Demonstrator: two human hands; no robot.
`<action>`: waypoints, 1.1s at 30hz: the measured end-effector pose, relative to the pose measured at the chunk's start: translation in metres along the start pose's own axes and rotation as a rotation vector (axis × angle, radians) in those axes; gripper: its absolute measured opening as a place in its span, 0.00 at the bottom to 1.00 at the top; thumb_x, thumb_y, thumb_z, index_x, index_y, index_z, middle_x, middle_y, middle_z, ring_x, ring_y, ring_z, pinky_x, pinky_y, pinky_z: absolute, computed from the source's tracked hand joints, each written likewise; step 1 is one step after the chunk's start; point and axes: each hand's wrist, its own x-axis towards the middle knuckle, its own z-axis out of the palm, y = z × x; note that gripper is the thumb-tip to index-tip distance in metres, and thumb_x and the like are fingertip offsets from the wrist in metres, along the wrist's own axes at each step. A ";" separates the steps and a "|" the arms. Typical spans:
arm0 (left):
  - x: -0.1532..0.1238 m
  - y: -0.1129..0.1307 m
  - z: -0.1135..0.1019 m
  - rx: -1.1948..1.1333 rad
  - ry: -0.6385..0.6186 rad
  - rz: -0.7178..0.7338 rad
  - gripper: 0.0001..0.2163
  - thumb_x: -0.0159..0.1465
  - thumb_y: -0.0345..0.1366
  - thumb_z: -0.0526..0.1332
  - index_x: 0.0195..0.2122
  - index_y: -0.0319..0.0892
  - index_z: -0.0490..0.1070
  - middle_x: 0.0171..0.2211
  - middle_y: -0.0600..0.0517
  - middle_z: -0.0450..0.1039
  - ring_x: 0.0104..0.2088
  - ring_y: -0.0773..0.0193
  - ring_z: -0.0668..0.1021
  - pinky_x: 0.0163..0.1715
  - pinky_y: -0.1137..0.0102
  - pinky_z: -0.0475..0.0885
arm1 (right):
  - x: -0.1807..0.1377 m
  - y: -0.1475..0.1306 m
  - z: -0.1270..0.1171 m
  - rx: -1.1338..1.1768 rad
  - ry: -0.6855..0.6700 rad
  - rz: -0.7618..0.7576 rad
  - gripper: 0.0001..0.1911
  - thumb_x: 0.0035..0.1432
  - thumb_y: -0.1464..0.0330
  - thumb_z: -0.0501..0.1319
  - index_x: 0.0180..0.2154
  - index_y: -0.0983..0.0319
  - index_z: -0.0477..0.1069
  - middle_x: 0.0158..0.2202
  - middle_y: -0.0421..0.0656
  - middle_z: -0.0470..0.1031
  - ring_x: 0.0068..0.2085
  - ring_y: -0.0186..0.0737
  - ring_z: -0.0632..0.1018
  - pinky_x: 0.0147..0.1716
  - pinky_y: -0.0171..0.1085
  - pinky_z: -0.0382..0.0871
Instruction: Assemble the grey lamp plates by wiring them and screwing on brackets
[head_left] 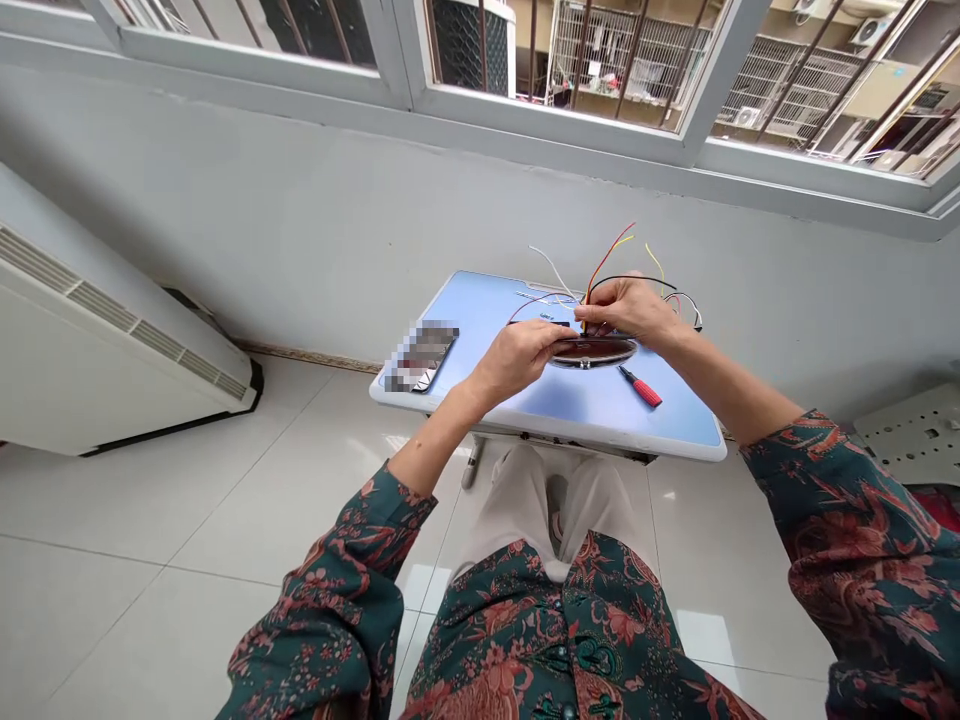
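A dark red oval lamp unit (596, 350) with a chrome rim lies flat above the small light blue table (480, 310). My left hand (517, 355) is closed on its left edge. My right hand (626, 308) pinches the bundle of thin wires (609, 255) that rises from the unit; red, yellow, white and black strands fan out above and behind my fingers. A small red-handled screwdriver (641, 386) rests on the table just in front of the unit, to the right.
A phone (424, 355) lies near the table's left edge. A white air conditioner unit (112, 330) stands on the tiled floor to the left. A grey wall and window frame run behind the table. A white perforated object (911, 435) sits at far right.
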 end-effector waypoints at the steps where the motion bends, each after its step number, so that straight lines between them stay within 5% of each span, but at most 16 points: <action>1: -0.003 -0.001 0.003 0.005 0.009 0.012 0.11 0.72 0.31 0.56 0.49 0.41 0.78 0.42 0.44 0.83 0.43 0.58 0.83 0.45 0.65 0.77 | 0.000 0.002 0.003 -0.055 0.024 -0.011 0.12 0.53 0.65 0.68 0.20 0.61 0.75 0.17 0.38 0.71 0.23 0.34 0.74 0.26 0.33 0.69; 6: -0.017 -0.007 0.016 -0.014 0.007 -0.010 0.12 0.72 0.31 0.56 0.50 0.41 0.77 0.43 0.44 0.82 0.44 0.58 0.82 0.46 0.63 0.77 | 0.000 0.016 0.016 -0.305 0.091 -0.055 0.12 0.54 0.66 0.66 0.20 0.62 0.74 0.17 0.38 0.72 0.23 0.34 0.75 0.28 0.33 0.67; 12: -0.024 -0.009 0.018 -0.175 -0.138 -0.179 0.12 0.70 0.37 0.58 0.49 0.42 0.79 0.45 0.45 0.82 0.45 0.58 0.82 0.50 0.62 0.76 | 0.003 0.039 0.026 -0.058 -0.001 0.076 0.11 0.53 0.66 0.67 0.20 0.62 0.75 0.17 0.38 0.72 0.22 0.33 0.75 0.25 0.32 0.69; 17: -0.015 -0.004 0.012 -0.415 -0.244 -0.493 0.17 0.69 0.48 0.58 0.48 0.42 0.79 0.49 0.45 0.81 0.51 0.55 0.80 0.56 0.61 0.74 | 0.007 0.050 0.031 0.030 -0.038 0.131 0.12 0.51 0.65 0.70 0.20 0.61 0.75 0.18 0.38 0.74 0.22 0.33 0.75 0.25 0.31 0.72; 20: -0.003 -0.005 0.015 -0.613 -0.174 -0.758 0.22 0.70 0.53 0.56 0.40 0.38 0.79 0.42 0.44 0.82 0.44 0.57 0.83 0.49 0.63 0.78 | 0.008 0.054 0.032 0.054 -0.056 0.120 0.15 0.50 0.62 0.72 0.18 0.61 0.74 0.18 0.39 0.75 0.22 0.32 0.75 0.24 0.30 0.72; 26: 0.012 -0.007 0.029 -0.635 -0.050 -0.989 0.08 0.67 0.34 0.61 0.34 0.37 0.77 0.32 0.48 0.81 0.31 0.66 0.82 0.35 0.72 0.79 | 0.008 0.061 0.033 0.086 -0.065 0.125 0.20 0.47 0.56 0.74 0.18 0.62 0.74 0.16 0.39 0.73 0.21 0.32 0.75 0.21 0.29 0.70; 33: 0.021 0.000 0.042 -0.607 0.002 -1.016 0.07 0.66 0.30 0.59 0.31 0.37 0.76 0.28 0.50 0.80 0.28 0.67 0.81 0.33 0.73 0.79 | 0.010 0.069 0.036 0.118 -0.087 0.160 0.21 0.44 0.54 0.75 0.17 0.62 0.73 0.16 0.39 0.73 0.20 0.31 0.75 0.21 0.29 0.70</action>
